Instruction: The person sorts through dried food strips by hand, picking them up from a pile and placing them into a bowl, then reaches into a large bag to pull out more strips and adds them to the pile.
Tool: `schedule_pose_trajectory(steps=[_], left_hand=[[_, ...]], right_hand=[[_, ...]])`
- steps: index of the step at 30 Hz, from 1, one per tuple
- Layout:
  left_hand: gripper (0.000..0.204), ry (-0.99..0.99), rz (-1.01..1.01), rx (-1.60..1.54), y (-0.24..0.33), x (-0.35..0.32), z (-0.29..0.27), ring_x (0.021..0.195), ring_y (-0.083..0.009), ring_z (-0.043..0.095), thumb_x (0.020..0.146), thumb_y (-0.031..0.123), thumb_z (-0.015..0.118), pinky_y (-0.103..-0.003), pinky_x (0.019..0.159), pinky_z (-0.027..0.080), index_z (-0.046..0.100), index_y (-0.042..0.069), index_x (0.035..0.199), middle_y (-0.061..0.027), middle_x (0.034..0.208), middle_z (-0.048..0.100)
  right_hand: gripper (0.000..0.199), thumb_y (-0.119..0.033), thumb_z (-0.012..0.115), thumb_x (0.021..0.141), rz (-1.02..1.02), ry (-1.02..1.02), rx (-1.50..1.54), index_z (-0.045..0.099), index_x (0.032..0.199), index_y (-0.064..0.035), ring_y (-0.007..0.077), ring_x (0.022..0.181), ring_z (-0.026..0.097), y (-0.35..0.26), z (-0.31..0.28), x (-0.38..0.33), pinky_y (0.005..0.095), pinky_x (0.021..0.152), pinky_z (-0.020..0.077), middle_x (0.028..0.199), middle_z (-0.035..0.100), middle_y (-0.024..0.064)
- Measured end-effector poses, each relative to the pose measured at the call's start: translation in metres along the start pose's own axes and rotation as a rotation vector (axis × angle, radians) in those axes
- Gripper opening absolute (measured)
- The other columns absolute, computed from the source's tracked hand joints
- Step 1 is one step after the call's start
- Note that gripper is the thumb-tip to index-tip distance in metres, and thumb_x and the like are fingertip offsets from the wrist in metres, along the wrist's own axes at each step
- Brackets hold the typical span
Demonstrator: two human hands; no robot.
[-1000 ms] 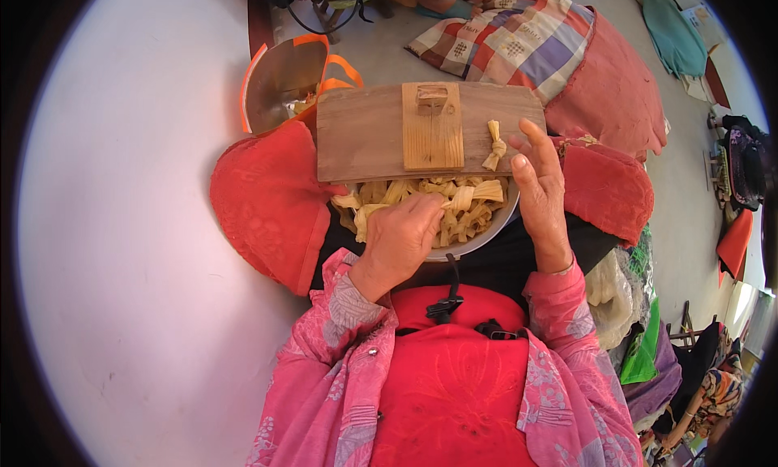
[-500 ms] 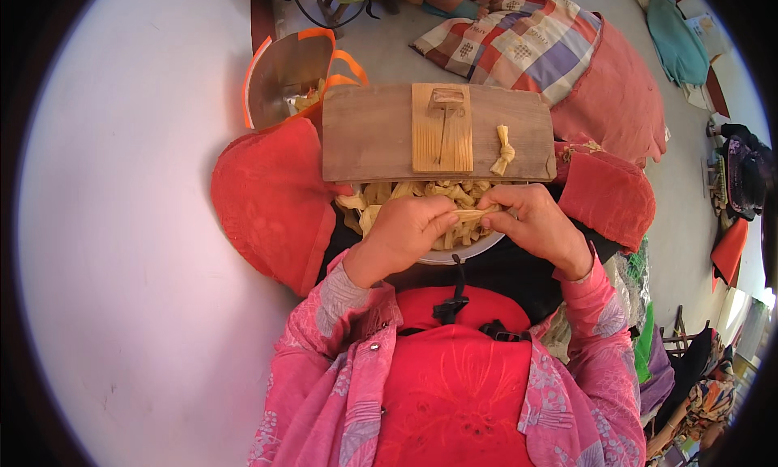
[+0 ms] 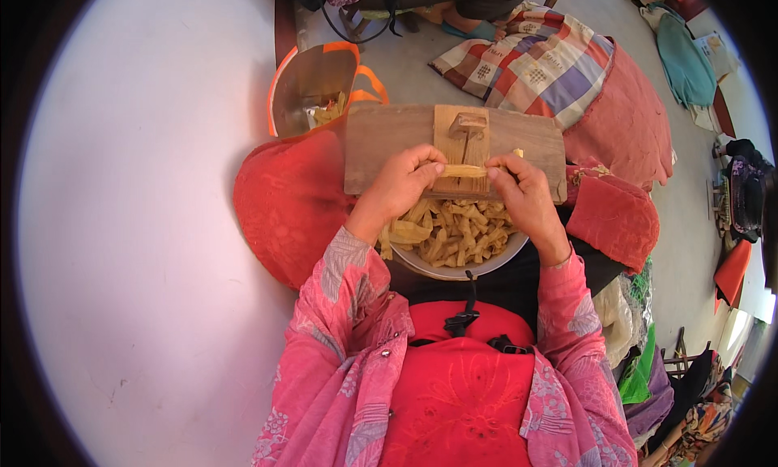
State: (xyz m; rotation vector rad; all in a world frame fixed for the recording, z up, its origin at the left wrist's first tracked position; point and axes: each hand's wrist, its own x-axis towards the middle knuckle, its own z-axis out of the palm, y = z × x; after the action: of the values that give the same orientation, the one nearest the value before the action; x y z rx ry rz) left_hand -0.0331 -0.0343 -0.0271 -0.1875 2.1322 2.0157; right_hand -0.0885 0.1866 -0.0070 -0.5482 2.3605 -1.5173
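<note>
Between my two hands a pale tan, pliable strip [image 3: 464, 171] is stretched level, over the near end of a small light wooden plate. My left hand [image 3: 408, 177] pinches its left end and my right hand [image 3: 519, 182] its right end. The light plate [image 3: 450, 134] lies on a wider dark wooden board [image 3: 389, 143] and carries a small upright wooden block [image 3: 469, 124] with a thin rod. A tan knotted piece [image 3: 519, 152] on the board is mostly hidden behind my right hand. Below the board a round bowl [image 3: 442, 272] holds many similar strips [image 3: 462, 232].
An orange-edged bag [image 3: 312, 82] with some tan pieces stands at the far left. Red cloth covers [image 3: 284, 199] lie on both sides of the board. A checked cloth [image 3: 543, 70] is spread beyond. Another person's leg and foot [image 3: 470, 17] show at the top.
Both hands have moved up from over the bowl to the board, with the strip held between them. More of the bowl's contents now shows. The whole view has shifted slightly.
</note>
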Motion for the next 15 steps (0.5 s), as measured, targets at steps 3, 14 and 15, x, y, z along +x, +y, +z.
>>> schedule_pose_trajectory(steps=[3, 14, 15], left_hand=[[0.01, 0.036, 0.021, 0.033, -0.007, 0.009, -0.001, 0.069, -0.0055, 0.047, 0.094, 0.011, 0.057, -0.022, 0.064, 0.041, 0.062, 0.002, 0.095, 0.0041, 0.075, 0.054], [0.012, 0.206, 0.015, -0.009, -0.028, -0.01, -0.003, 0.058, -0.0116, 0.053, 0.092, 0.015, 0.059, -0.028, 0.051, 0.04, 0.058, 0.003, 0.09, -0.0027, 0.069, 0.058], [0.011, 0.142, -0.071, -0.207, -0.018, -0.015, 0.003, 0.054, -0.0107, 0.05, 0.092, 0.015, 0.06, -0.026, 0.048, 0.037, 0.058, 0.005, 0.09, -0.0025, 0.069, 0.058]], right_hand=[[0.014, -0.011, 0.061, 0.09, -0.061, 0.037, -0.051, 0.064, 0.098, -0.0003, 0.0192, 0.067, 0.057, 0.007, 0.005, 0.005, 0.0329, 0.062, 0.0462, 0.073, 0.061, 0.0127], [0.018, -0.016, 0.067, 0.086, -0.644, 0.148, -0.652, 0.067, 0.1, -0.0044, 0.0294, 0.068, 0.061, -0.006, 0.0, -0.017, 0.039, 0.062, 0.0485, 0.082, 0.064, 0.0114], [0.021, -0.017, 0.067, 0.086, -0.425, 0.068, -0.401, 0.066, 0.103, -0.0032, 0.0255, 0.066, 0.062, -0.008, 0.004, -0.024, 0.0356, 0.061, 0.048, 0.081, 0.065, 0.0101]])
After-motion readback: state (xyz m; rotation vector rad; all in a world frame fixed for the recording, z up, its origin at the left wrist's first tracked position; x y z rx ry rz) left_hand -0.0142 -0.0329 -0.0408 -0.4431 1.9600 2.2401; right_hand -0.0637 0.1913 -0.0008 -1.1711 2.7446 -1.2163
